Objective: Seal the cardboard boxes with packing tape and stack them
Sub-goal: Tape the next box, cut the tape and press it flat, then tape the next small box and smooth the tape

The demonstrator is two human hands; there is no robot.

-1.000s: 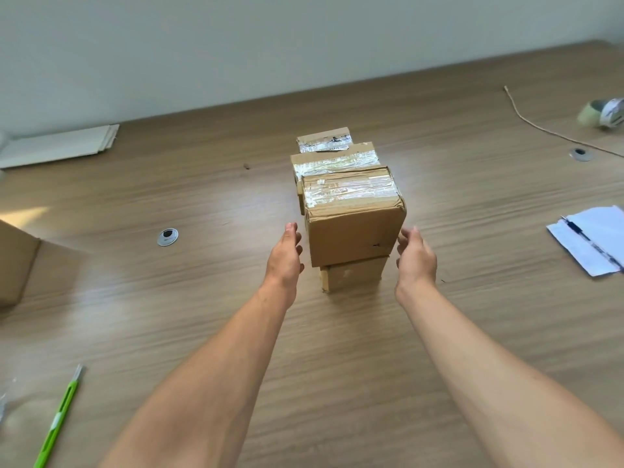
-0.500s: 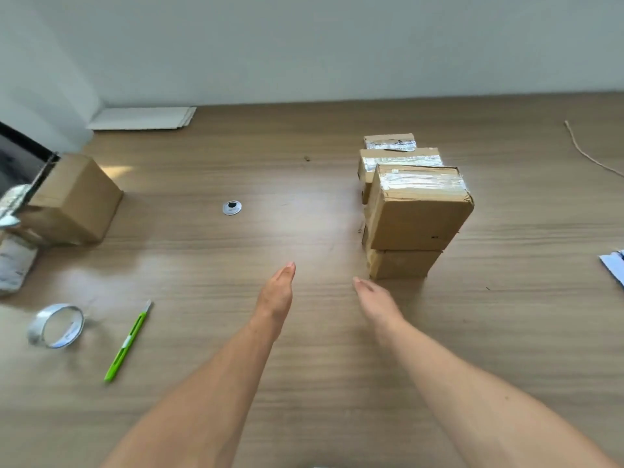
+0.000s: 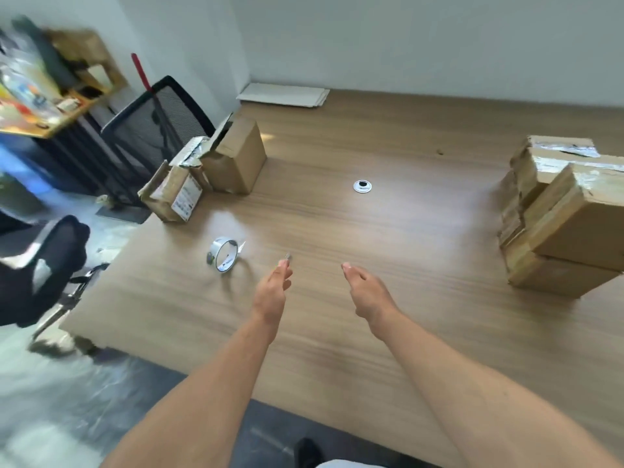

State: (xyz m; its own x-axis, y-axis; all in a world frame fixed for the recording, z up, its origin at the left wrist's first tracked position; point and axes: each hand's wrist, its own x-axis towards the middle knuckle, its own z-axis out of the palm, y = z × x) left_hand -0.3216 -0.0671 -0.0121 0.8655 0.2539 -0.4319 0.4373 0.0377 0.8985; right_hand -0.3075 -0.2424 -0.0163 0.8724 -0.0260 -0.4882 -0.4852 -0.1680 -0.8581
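Head view: left hand (image 3: 271, 292) and right hand (image 3: 369, 293) hover over the desk (image 3: 388, 349), each grip slack and empty. Taped boxes (image 3: 570, 228) stand stacked right. Next, probably, fetch tape roll (image 3: 224, 255) and unsealed boxes (image 3: 233, 160), left.

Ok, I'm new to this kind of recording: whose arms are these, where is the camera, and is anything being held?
No machine here: these are a person's bare arms, filmed by one wide-angle camera on their head, looking down. The left hand and right hand hover over the wooden table, fingers relaxed, holding nothing. On the table: a tape roll near the left hand, some open boxes at the far left edge, and a stack of taped boxes on the right.
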